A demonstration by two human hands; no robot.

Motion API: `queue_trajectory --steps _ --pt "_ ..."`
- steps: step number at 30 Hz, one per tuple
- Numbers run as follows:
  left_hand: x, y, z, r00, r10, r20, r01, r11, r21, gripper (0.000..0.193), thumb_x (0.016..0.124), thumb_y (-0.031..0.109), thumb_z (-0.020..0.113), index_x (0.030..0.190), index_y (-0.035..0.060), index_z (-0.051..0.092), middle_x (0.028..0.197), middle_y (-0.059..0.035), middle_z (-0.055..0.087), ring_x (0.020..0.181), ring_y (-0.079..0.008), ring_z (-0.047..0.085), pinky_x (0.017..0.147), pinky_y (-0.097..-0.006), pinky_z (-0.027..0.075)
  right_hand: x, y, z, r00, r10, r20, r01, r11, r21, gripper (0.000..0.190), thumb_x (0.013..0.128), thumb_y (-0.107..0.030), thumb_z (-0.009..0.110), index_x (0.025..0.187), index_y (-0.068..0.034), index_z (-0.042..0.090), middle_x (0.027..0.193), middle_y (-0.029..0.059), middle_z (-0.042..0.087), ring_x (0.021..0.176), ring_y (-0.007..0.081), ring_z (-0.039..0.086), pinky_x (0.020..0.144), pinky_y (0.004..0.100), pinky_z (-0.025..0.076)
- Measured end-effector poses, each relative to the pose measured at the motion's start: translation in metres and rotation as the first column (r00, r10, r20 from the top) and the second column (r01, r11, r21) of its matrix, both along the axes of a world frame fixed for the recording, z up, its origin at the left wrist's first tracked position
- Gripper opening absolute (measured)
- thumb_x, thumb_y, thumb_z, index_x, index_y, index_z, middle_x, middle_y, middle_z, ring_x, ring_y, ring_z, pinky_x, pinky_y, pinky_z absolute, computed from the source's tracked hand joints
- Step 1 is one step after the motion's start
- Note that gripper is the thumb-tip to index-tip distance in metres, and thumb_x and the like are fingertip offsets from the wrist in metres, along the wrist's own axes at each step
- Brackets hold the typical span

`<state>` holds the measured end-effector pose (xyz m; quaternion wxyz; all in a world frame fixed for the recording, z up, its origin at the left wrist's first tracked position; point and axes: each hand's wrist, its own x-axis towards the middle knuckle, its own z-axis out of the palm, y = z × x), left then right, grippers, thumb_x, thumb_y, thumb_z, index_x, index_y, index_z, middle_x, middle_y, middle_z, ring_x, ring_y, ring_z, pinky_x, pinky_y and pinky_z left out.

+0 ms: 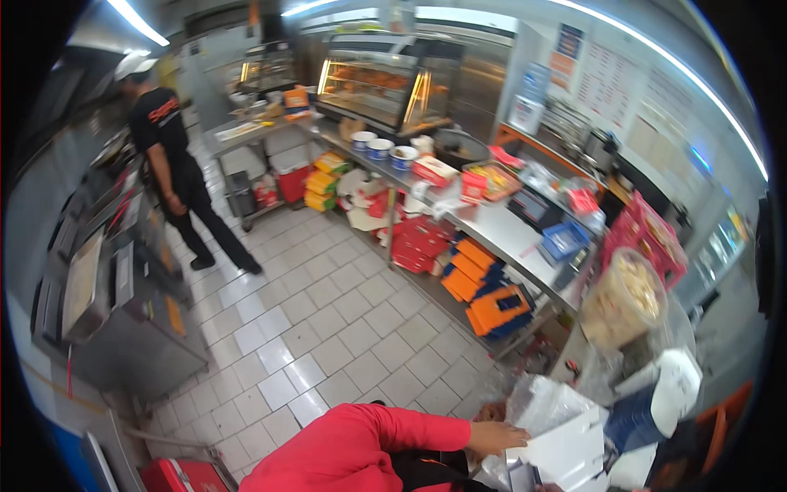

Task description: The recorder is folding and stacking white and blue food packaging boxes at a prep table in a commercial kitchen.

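Observation:
My left hand, in a red sleeve, lies palm down with its fingertips at the near edge of a stack of white folded cardboard. Whether the fingers grip the stack cannot be made out. Clear plastic wrapping bunches up just beyond this hand. Of my right hand only some fingers show at the bottom edge, by the white cardboard and a small grey folded piece. Dark blue and white paper buckets lie at the right of the stack.
A tall clear tub of pale food pieces stands beyond the stack. A steel counter carries paper buckets and a blue basket; folded orange cartons fill its shelf. Across the tiled floor, a person in black stands by the fryers.

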<state>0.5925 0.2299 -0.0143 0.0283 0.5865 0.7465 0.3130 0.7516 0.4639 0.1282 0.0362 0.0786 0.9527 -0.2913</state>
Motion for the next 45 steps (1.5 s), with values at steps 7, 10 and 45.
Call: queue_trajectory --steps 7,10,45 --pt "0.006 -0.062 0.043 0.927 0.169 0.336 -0.196 0.979 0.05 0.046 0.088 0.014 0.064 0.129 0.0055 0.046 0.137 -0.0148 0.042 0.123 -0.0337 0.045 0.098 -0.0426 0.038 -0.039 0.0 0.059 0.935 -0.287 -0.209 0.292 0.956 -0.006 0.028 0.096 -0.02 0.059 0.103 0.005 0.069 0.097 0.021 0.07 0.083 0.0276 0.065 0.08 0.0365 0.05" --pt "0.02 -0.105 0.078 0.804 0.187 0.564 -0.31 0.942 0.131 0.032 0.091 0.013 0.059 0.121 0.0089 0.049 0.111 -0.0107 0.056 0.097 -0.0318 0.059 0.081 -0.0406 0.046 -0.043 -0.01 0.08 0.778 -0.422 -0.466 0.48 0.877 0.008 0.031 0.097 -0.022 0.058 0.106 0.005 0.068 0.1 0.0223 0.069 0.086 0.0295 0.065 0.082 0.0374 0.049" --pt "0.332 -0.454 0.159 0.048 0.99 0.134 -0.995 0.036 0.092 0.02 0.088 0.023 0.067 0.098 0.0072 0.06 0.104 -0.0089 0.055 0.105 -0.0286 0.053 0.085 -0.04 0.047 -0.002 -0.528 0.036 0.372 0.926 -0.069 -0.889 0.334 -0.312 0.024 0.089 -0.027 0.067 0.096 -0.005 0.074 0.055 0.0095 0.06 0.047 0.0145 0.053 0.051 0.0292 0.043"
